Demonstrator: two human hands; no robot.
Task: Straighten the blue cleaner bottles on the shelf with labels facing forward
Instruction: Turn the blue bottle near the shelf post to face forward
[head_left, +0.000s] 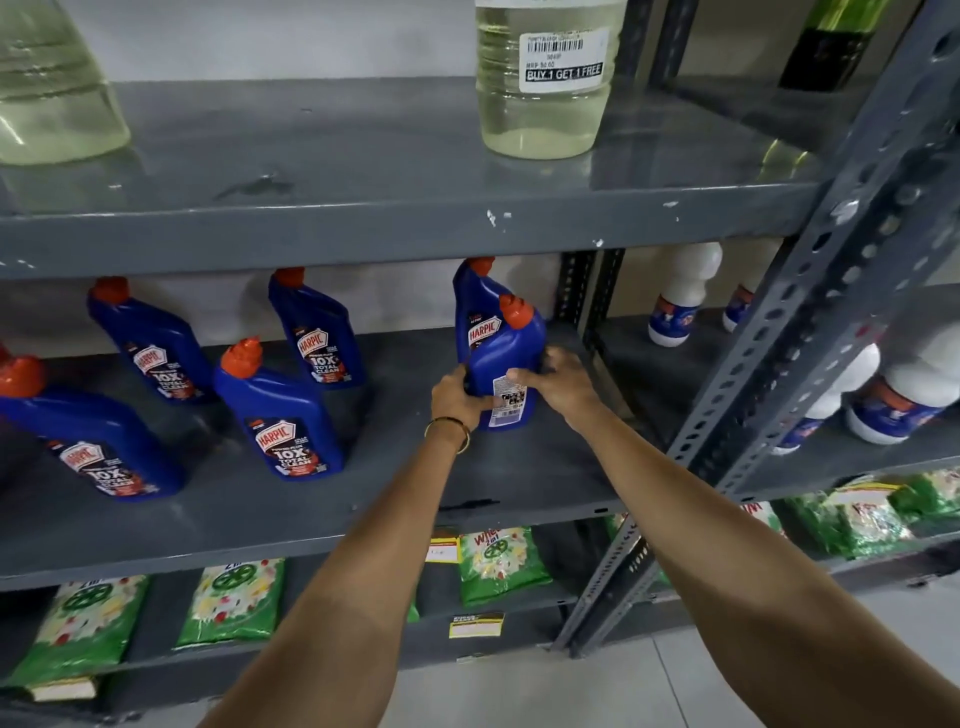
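Several blue cleaner bottles with red caps stand on the grey middle shelf (519, 483). At the right, one blue bottle (508, 358) shows its back label with a barcode. My left hand (457, 397) grips its left side and my right hand (558, 382) grips its right side. Right behind it stands another blue bottle (475, 317) with its front label showing. Further left, three bottles face forward: one at the back (317, 332), one nearer the front (280, 415), one at the back left (150, 348). At the far left a bottle (88, 441) leans.
Clear bottles of pale liquid (540, 104) stand on the shelf above. White bottles (680, 301) fill the neighbouring rack to the right, behind a perforated grey upright (810, 332). Green detergent packs (234, 603) lie on the shelf below.
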